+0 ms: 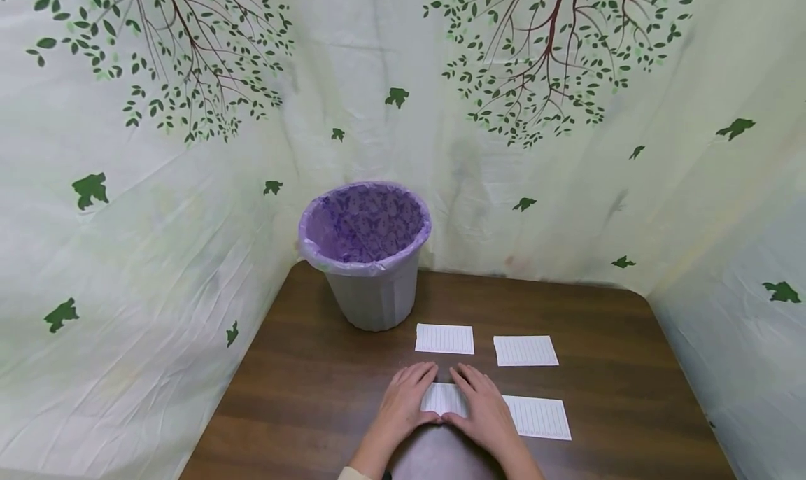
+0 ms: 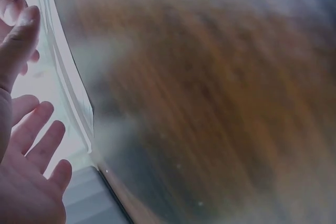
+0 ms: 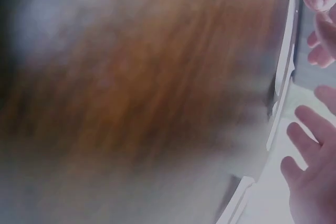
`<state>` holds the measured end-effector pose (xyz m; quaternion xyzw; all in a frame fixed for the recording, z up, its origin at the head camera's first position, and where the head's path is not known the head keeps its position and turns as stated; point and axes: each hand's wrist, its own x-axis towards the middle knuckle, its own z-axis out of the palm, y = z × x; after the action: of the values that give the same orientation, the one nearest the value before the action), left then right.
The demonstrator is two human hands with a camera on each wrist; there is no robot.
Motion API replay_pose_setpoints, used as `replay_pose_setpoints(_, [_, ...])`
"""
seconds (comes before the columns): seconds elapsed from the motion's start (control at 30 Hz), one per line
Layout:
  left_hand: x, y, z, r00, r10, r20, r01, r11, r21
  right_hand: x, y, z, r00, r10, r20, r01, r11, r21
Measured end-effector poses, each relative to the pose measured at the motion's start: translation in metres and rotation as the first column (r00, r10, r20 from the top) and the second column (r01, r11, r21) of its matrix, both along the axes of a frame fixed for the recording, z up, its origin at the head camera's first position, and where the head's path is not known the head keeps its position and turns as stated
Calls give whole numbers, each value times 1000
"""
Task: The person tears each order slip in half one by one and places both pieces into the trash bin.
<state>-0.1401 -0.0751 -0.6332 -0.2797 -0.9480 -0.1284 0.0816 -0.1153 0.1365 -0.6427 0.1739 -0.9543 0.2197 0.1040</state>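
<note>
A white lined card lies on the table between the two hands. My left hand is over its left side, and my right hand covers its right side. The fingers of both hands are extended, and the thumb tips nearly meet at the card's near edge. Whether the fingertips touch the card cannot be made out. In the left wrist view the left hand's fingers are spread; the right wrist view has the right hand's fingers spread too. Another lined card lies just right of the right hand.
Beyond the hands, two more lined cards, one at left and one at right, lie flat on the brown wooden table. A grey bin with a purple liner stands at the back left. Leaf-printed curtains surround the table.
</note>
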Motion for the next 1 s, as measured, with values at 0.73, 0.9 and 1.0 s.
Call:
replay_pose_setpoints(0.73, [-8,5,-6,999,27,43,-27,1000,-3,-5,-6,-10,998,-5,-57,9,998,65])
replay_pose_setpoints(0.9, [-9,7,-7,997,38,70,-37,999,-20,-6,-8,-8,998,-15,-55,19,997,79])
replay_pose_setpoints(1.0, [-10,8,-7,996,39,81,-38,999,-17,-6,-9,-7,998,-21,-58,26,996,88])
